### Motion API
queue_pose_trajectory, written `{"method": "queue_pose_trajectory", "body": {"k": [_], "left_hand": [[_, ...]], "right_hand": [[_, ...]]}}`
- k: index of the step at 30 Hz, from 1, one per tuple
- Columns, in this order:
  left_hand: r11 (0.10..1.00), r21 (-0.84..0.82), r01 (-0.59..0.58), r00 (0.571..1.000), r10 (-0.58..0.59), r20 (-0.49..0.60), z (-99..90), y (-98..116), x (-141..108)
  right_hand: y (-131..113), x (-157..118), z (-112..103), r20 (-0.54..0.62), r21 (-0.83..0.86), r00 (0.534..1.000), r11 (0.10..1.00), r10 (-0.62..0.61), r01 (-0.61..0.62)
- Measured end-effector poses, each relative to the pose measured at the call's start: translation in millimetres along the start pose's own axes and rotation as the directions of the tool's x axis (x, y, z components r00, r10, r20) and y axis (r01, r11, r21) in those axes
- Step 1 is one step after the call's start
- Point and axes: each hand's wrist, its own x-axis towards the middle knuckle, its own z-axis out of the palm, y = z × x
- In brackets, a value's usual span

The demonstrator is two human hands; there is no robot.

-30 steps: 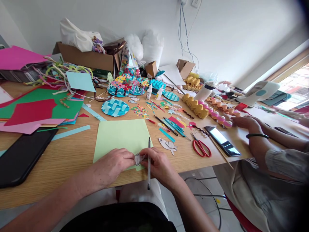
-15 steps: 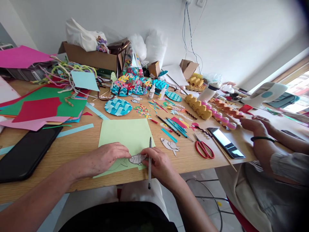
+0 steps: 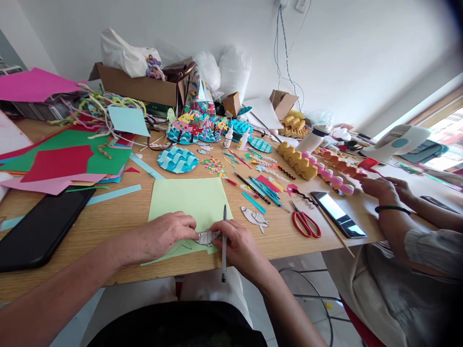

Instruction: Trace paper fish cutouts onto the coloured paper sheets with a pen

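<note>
A light green sheet [image 3: 188, 197] lies at the table's front edge, with a pencilled outline [image 3: 180, 247] near its lower left. On its lower right rests a small grey paper fish [image 3: 207, 237]. My left hand [image 3: 170, 234] is bent over the sheet, its thumb and fingertips pinched at the fish's head. My right hand [image 3: 235, 241] presses the tail end with its fingers and has a pen [image 3: 224, 246] held between them, pointing away from me. More paper fish [image 3: 255, 218] lie to the right of the sheet.
Red scissors [image 3: 306, 222], a phone [image 3: 338, 214] and a wooden stick are on the right, near another person's hands [image 3: 387, 190]. A black phone [image 3: 43, 231] and coloured paper [image 3: 60, 164] lie left. Glue bottles [image 3: 227, 138] and blue paper crafts [image 3: 177, 159] stand further back.
The fingers of my left hand have drawn together at the fish's head, and the fish has shifted slightly to the right. My right hand and the pen have barely moved.
</note>
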Motion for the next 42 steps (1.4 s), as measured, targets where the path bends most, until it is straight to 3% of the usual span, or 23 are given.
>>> {"method": "queue_pose_trajectory", "body": {"k": [3,9,14,18,22,24,27,30,32,35,42], "left_hand": [[0.998,0.056,-0.018,1.000,0.018,0.002,0.3,2.8,0.0],[0.990,0.135,-0.039,0.999,0.043,-0.029,7.8,0.7,-3.8],[0.987,0.158,-0.019,0.999,0.026,-0.045,8.1,4.6,-5.6],[0.987,0.156,0.035,0.999,-0.030,-0.031,5.3,17.2,-5.3],[0.990,0.067,0.120,0.979,-0.107,-0.173,-1.6,19.8,-20.6],[0.970,0.086,0.229,0.936,-0.195,-0.294,-9.9,9.9,-41.3],[0.847,0.154,0.510,0.797,-0.398,-0.454,-26.2,-16.9,-85.7],[0.661,0.191,0.726,0.662,-0.595,-0.457,-38.1,-42.9,-129.0],[0.563,0.193,0.803,0.583,-0.680,-0.443,-40.1,-53.4,-147.9],[0.512,0.193,0.837,0.542,-0.727,-0.421,-37.2,-60.0,-158.7],[0.472,0.191,0.861,0.509,-0.779,-0.368,-36.9,-63.6,-149.8]], "right_hand": [[-0.6,-1.2,-3.8,-0.013,0.048,1.000,0.999,0.000,0.000],[-5.1,-1.8,-11.3,-0.173,0.213,0.985,0.976,0.000,0.037],[-6.7,-0.4,1.7,-0.058,0.056,0.997,0.997,-0.050,0.053],[-6.4,-0.4,9.7,-0.049,-0.014,0.996,0.997,-0.071,0.071],[-6.8,-1.6,8.7,-0.030,-0.013,0.999,0.999,-0.044,0.043],[-6.9,-2.3,7.8,-0.021,-0.006,0.999,1.000,-0.030,0.030],[-6.6,-2.9,7.8,-0.016,0.008,0.999,0.999,-0.036,0.036],[-6.1,-3.2,8.3,-0.019,0.020,0.999,0.999,-0.043,0.043],[-5.8,-3.5,8.6,-0.023,0.024,0.999,0.999,-0.041,0.042],[-5.2,-4.1,9.0,-0.026,0.029,0.999,0.999,-0.042,0.043],[-5.0,-3.8,8.6,-0.044,0.033,0.997,0.997,-0.063,0.065]]}}
